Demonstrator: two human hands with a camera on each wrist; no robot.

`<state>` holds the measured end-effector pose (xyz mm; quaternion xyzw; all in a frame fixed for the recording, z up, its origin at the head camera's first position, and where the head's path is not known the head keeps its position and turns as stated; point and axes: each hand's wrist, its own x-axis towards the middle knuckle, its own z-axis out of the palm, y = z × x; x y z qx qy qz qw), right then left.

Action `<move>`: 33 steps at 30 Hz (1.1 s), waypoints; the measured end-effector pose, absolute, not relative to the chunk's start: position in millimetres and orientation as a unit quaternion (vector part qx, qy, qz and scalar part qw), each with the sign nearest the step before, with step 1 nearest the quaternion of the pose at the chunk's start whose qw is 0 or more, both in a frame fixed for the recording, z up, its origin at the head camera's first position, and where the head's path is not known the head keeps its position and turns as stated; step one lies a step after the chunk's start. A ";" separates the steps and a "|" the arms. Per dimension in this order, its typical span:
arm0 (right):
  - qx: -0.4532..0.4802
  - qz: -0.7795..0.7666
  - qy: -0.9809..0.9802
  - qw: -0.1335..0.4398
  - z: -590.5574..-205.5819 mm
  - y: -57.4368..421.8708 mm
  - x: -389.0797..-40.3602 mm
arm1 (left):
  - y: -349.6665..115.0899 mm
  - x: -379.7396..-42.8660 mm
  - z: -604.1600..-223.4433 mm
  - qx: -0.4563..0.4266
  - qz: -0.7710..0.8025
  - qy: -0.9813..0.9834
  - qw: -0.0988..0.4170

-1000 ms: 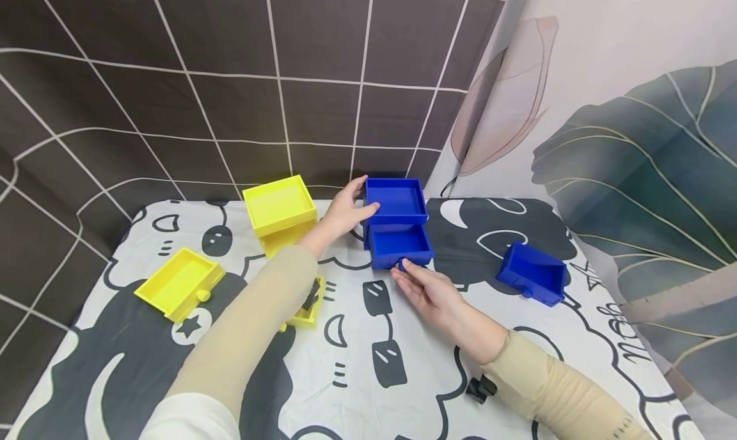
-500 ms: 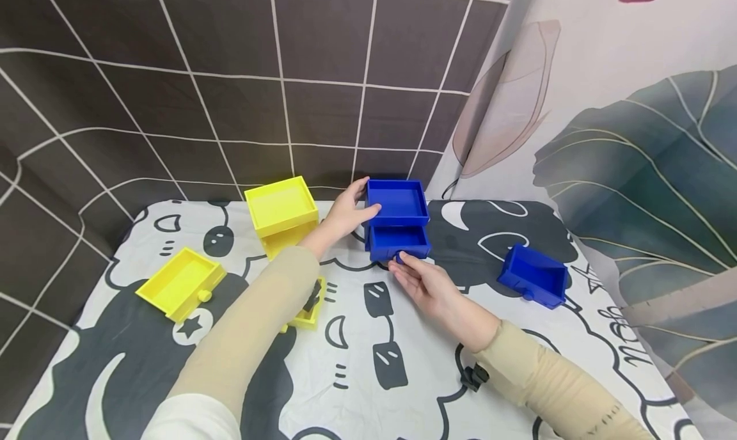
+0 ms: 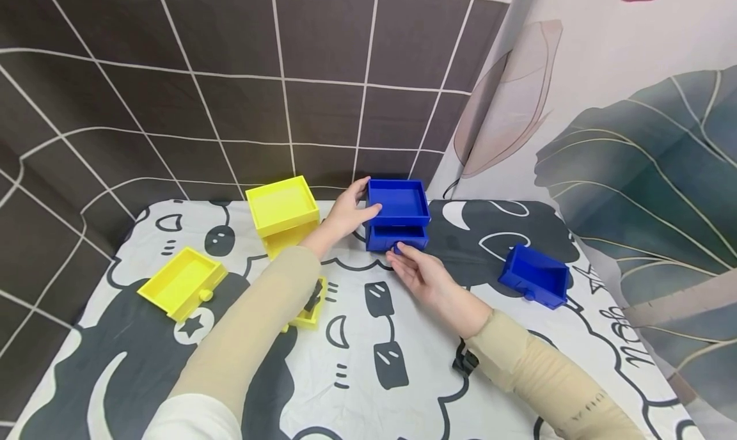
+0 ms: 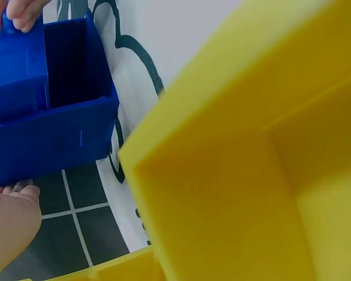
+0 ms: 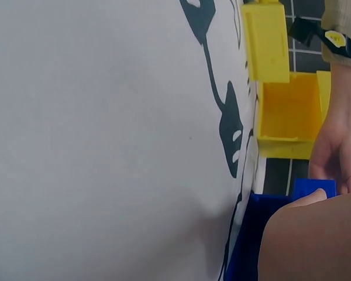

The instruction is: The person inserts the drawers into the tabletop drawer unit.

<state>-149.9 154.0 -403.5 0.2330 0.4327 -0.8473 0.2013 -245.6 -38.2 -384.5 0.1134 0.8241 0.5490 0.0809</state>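
Note:
In the head view a small blue cabinet (image 3: pixel 398 203) with a tray-like top stands at the back of the bed-like surface. My left hand (image 3: pixel 348 213) grips its left side, thumb over the top rim and fingers toward the back. At its front, my right hand (image 3: pixel 425 277) pinches the knob of a blue drawer (image 3: pixel 381 240). Most of this drawer sits inside the cabinet, with a narrow strip of its interior showing. The left wrist view shows an empty slot (image 4: pixel 73 58) in the cabinet beside that drawer (image 4: pixel 14 64), on the side nearer the cloth.
A second blue drawer (image 3: pixel 535 277) lies at the right. Left of the cabinet stands a yellow cabinet (image 3: pixel 282 206). One yellow drawer (image 3: pixel 183 283) lies at the left; another (image 3: pixel 311 315) is partly behind the left forearm. A dark tiled-pattern curtain (image 3: pixel 230 107) hangs behind.
My right hand has pushed the blue drawer away from me, deeper into the blue cabinet, so less of its inside shows. The left hand has kept its hold on the cabinet.

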 end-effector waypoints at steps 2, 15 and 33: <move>0.235 -0.846 0.434 0.200 -403.6 153.6 -152.7 | -38.1 -245.8 -384.2 0.113 0.551 0.823 0.081; 0.246 -0.851 0.422 0.191 -402.6 149.1 -170.5 | -38.2 -245.6 -382.8 0.116 0.550 0.823 0.081; 0.242 -0.855 0.416 0.196 -406.6 154.4 -173.0 | -37.9 -243.7 -381.4 0.111 0.548 0.825 0.083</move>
